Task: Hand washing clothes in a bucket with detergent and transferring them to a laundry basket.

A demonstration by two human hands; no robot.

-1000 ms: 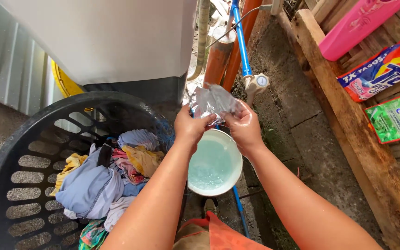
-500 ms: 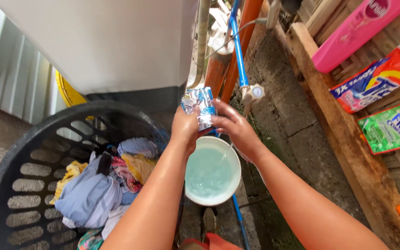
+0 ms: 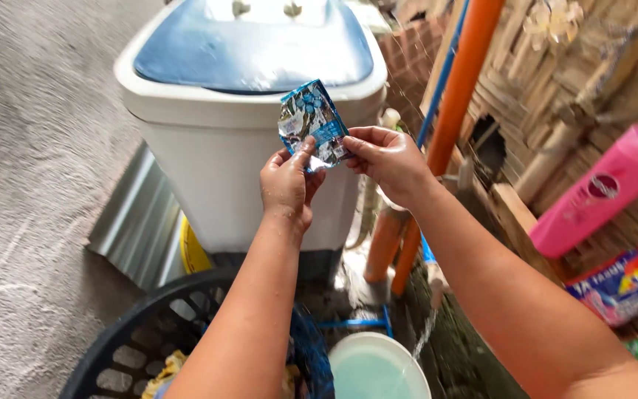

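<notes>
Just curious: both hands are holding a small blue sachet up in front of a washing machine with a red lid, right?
Not quite. In the head view the left hand and right hand do hold the blue sachet before the washing machine, but its lid is blue, not red.

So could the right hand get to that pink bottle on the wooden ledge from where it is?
Probably yes. The right hand pinches the sachet together with the left hand, but nothing stands between it and the pink bottle.

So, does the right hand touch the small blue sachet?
Touching. The head view shows the right hand pinching the sachet's lower right edge with its fingertips; the left hand pinches the lower left.
</notes>
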